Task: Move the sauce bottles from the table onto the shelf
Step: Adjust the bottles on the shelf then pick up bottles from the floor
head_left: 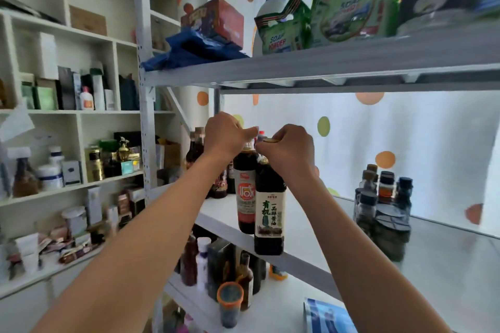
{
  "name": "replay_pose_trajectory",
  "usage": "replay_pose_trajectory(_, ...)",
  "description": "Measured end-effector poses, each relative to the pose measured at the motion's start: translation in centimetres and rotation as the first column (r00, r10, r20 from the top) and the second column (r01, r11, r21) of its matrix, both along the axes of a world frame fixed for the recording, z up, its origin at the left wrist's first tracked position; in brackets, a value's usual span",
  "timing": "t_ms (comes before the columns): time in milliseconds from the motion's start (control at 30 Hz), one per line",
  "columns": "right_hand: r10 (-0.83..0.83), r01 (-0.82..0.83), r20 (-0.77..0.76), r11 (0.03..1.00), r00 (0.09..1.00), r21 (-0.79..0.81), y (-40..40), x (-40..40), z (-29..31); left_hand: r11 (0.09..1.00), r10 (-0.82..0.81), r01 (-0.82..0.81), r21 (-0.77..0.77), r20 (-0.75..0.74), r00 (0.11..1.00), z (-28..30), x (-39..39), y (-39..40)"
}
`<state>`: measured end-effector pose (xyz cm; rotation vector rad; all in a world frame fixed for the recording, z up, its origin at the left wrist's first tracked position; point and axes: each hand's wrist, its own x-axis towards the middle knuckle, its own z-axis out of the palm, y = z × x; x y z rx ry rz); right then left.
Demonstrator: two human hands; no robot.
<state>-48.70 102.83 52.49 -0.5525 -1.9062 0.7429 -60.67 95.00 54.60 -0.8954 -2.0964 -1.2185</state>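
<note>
Two dark sauce bottles hang side by side in front of the middle shelf (pixel 224 213) of a grey metal rack. My left hand (pixel 226 136) grips the neck of the bottle with the red label (pixel 245 192). My right hand (pixel 289 150) grips the top of the bottle with the white and green label (pixel 270 213). The bottom of the green-label bottle sits level with the shelf's front edge; whether either bottle touches the board cannot be told. More dark sauce bottles (pixel 197 149) stand at the back left of that shelf.
A cluster of dark-capped jars (pixel 384 197) stands on the right of the middle shelf. Soap powder bags (pixel 284 27), a white detergent bottle and a red box fill the top shelf. The lower shelf holds bottles and an orange-lidded jar (pixel 230 303). White cubby shelves with boxes stand left.
</note>
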Motion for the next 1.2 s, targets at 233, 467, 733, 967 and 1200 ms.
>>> replay_pose_trajectory(233, -0.079, 0.079, 0.032, 0.997, 0.996, 0.002, 3.1, -2.3, -0.7, 0.997, -0.078, 0.075, 0.025, 0.102, 0.992, -3.3, -2.3, 4.3)
replay_pose_trajectory(467, -0.172, 0.171, 0.060, 0.985, 0.983, 0.014, 6.3, -4.2, -2.8, 0.977, -0.182, 0.199, -0.073, 0.186, 0.966, -6.3, -3.9, 5.6)
replay_pose_trajectory(733, -0.147, 0.138, 0.214, 0.989, 0.966, 0.055, 6.6, -3.3, -6.8, 0.876, -0.481, 0.438, 0.203, 0.303, 0.822, -9.7, -3.5, 5.4)
replay_pose_trajectory(967, 0.310, -0.259, 0.202, 0.935, 0.929, -0.243, 7.3, -0.7, -11.0, 0.886, -0.463, 0.434, 0.163, 0.301, 0.834, -14.1, -2.4, 5.3)
replay_pose_trajectory(1200, 0.212, -0.161, 0.227, 0.962, 0.951, -0.221, 8.9, -2.3, -11.7, 0.909, -0.417, 0.380, 0.172, 0.339, 0.843, -15.2, -3.9, 6.2)
